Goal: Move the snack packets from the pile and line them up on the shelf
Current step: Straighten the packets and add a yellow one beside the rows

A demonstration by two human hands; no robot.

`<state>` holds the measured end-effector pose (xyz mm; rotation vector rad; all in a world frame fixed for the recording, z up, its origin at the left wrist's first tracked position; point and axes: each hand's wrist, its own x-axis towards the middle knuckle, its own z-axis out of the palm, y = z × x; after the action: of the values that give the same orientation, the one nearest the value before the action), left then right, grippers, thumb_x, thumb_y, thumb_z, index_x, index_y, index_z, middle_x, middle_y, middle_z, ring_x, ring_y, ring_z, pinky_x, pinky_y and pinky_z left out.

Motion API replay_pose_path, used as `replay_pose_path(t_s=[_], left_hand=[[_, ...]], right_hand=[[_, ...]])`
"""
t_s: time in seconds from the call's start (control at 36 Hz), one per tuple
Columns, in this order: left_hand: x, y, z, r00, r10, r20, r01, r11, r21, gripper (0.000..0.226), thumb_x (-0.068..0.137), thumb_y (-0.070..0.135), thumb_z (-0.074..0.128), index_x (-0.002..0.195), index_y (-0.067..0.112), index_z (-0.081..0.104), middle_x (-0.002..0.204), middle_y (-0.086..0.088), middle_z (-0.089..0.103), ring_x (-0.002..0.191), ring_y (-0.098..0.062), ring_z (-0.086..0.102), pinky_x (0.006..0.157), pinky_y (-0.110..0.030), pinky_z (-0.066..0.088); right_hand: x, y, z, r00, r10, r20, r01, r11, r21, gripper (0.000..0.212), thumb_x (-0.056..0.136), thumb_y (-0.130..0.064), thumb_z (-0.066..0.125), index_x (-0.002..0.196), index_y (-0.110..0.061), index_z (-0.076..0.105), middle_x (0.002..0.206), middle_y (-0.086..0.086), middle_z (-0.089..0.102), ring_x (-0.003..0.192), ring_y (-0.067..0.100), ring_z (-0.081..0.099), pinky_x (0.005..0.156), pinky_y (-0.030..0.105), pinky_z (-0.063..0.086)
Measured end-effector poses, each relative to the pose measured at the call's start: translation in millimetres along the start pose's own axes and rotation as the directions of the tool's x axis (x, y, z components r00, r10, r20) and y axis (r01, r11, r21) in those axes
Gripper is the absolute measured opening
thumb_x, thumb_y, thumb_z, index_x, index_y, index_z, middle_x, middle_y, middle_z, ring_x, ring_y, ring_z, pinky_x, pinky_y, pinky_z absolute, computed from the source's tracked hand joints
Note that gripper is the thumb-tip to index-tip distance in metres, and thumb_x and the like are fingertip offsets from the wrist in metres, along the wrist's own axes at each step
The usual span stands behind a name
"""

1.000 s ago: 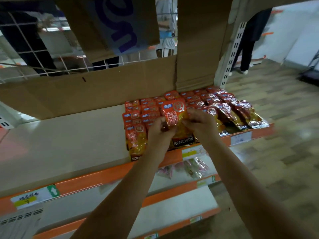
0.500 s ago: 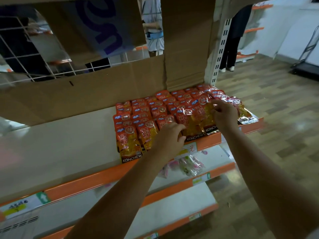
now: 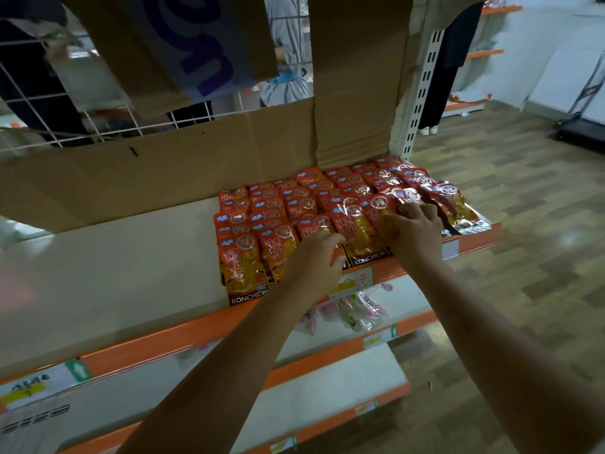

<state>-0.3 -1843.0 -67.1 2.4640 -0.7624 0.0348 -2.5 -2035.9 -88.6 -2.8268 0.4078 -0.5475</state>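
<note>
Pressing flat, left hand (image 3: 316, 253) and right hand (image 3: 414, 231) flank the front-row KONCHEW packet (image 3: 358, 234), long axis front-to-back on shelf (image 3: 108, 267); fingers extended, nothing held.

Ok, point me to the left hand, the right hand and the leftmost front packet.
left hand (image 3: 316, 257), head view, back of the hand.
right hand (image 3: 414, 229), head view, back of the hand.
leftmost front packet (image 3: 240, 273), head view, its yellow middle.
</note>
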Motion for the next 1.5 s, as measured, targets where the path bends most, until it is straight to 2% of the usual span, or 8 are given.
replay_pose_path(t_s=[0.25, 0.39, 0.58, 0.72, 0.94, 1.22, 1.31, 1.5], left_hand=[[-5.4, -12.8, -9.7, 0.998, -0.009, -0.059, 0.011, 0.999, 0.05, 0.039, 0.096, 0.021, 0.049, 0.134, 0.014, 0.048, 0.135, -0.003, 0.05, 0.124, -0.017, 0.044, 0.099, -0.028, 0.035], [-17.0, -30.1, -23.4, 0.99, -0.034, -0.136, 0.047, 0.995, 0.089, 0.039, 0.096, 0.023, 0.048, 0.135, 0.017, 0.046, 0.134, -0.001, 0.049, 0.123, -0.015, 0.044, 0.097, -0.024, 0.036], [-56.0, -78.2, -59.1, 0.966, -0.123, -0.228, 0.159, 0.976, 0.148, 0.04, 0.092, 0.02, 0.049, 0.132, 0.019, 0.049, 0.132, -0.003, 0.052, 0.121, -0.022, 0.047, 0.098, -0.032, 0.041], [-97.6, -124.8, -94.6, 0.927, -0.235, -0.292, 0.296, 0.937, 0.184, 0.037, 0.092, 0.016, 0.048, 0.129, 0.013, 0.053, 0.128, -0.009, 0.054, 0.116, -0.027, 0.047, 0.094, -0.035, 0.043], [-190.7, -218.2, -166.4, 0.859, -0.301, -0.414, 0.406, 0.894, 0.191, 0.038, 0.091, 0.014, 0.05, 0.129, 0.009, 0.054, 0.125, -0.011, 0.056, 0.113, -0.029, 0.049, 0.087, -0.035, 0.043], [-349.3, -340.3, -274.4, 0.805, -0.316, -0.503, 0.467, 0.859, 0.208, 0.029, 0.069, -0.003, 0.067, 0.098, -0.001, 0.068, 0.087, -0.016, 0.068, 0.075, -0.037, 0.064, 0.058, -0.04, 0.054], [-391.9, -371.7, -304.7, 0.773, -0.323, -0.546, 0.506, 0.833, 0.223, 0.029, 0.067, 0.004, 0.06, 0.095, 0.001, 0.069, 0.083, -0.014, 0.067, 0.069, -0.036, 0.063, 0.053, -0.039, 0.056], [-470.3, -428.1, -357.3, 0.673, -0.391, -0.628, 0.614, 0.769, 0.179, 0.036, 0.093, 0.014, 0.05, 0.128, 0.009, 0.054, 0.121, -0.009, 0.058, 0.112, -0.028, 0.049, 0.085, -0.036, 0.043]], right_hand=[[-10.5, -26.3, -8.0, 0.999, 0.03, 0.015, -0.03, 1.0, -0.008, 0.042, 0.08, -0.011, 0.065, 0.122, -0.015, 0.062, 0.136, 0.01, 0.047, 0.127, 0.034, 0.03, 0.1, 0.039, 0.026], [-21.2, -71.6, -3.1, 0.984, -0.173, -0.046, 0.176, 0.98, 0.09, 0.046, 0.073, 0.002, 0.055, 0.117, -0.007, 0.064, 0.122, 0.014, 0.058, 0.113, 0.038, 0.045, 0.088, 0.042, 0.038], [-37.7, -161.2, 13.7, 0.902, -0.424, -0.084, 0.431, 0.869, 0.241, 0.037, 0.064, -0.012, 0.046, 0.09, -0.006, 0.072, 0.09, 0.015, 0.068, 0.084, 0.04, 0.062, 0.072, 0.043, 0.051], [-50.1, -232.1, 24.0, 0.855, -0.512, 0.075, 0.491, 0.848, 0.199, 0.04, 0.08, -0.011, 0.053, 0.118, -0.008, 0.063, 0.124, 0.015, 0.057, 0.117, 0.039, 0.047, 0.096, 0.043, 0.04], [-99.0, -366.6, 58.7, 0.782, -0.623, -0.021, 0.606, 0.751, 0.26, 0.046, 0.05, -0.004, 0.048, 0.088, -0.007, 0.073, 0.08, 0.01, 0.066, 0.069, 0.034, 0.062, 0.055, 0.035, 0.054], [-200.5, -568.2, 91.8, 0.705, -0.709, -0.028, 0.651, 0.631, 0.422, 0.046, 0.057, -0.004, 0.041, 0.091, -0.006, 0.073, 0.083, 0.01, 0.066, 0.075, 0.036, 0.061, 0.065, 0.038, 0.056], [-228.4, -620.1, 97.4, 0.679, -0.734, 0.01, 0.654, 0.611, 0.446, 0.044, 0.058, 0.008, 0.059, 0.098, -0.005, 0.071, 0.091, 0.012, 0.067, 0.085, 0.037, 0.06, 0.075, 0.041, 0.053], [-277.4, -724.0, 100.5, 0.603, -0.795, 0.072, 0.69, 0.565, 0.453, 0.045, 0.079, 0.002, 0.053, 0.121, -0.01, 0.062, 0.121, 0.007, 0.059, 0.114, 0.028, 0.047, 0.097, 0.034, 0.038]])
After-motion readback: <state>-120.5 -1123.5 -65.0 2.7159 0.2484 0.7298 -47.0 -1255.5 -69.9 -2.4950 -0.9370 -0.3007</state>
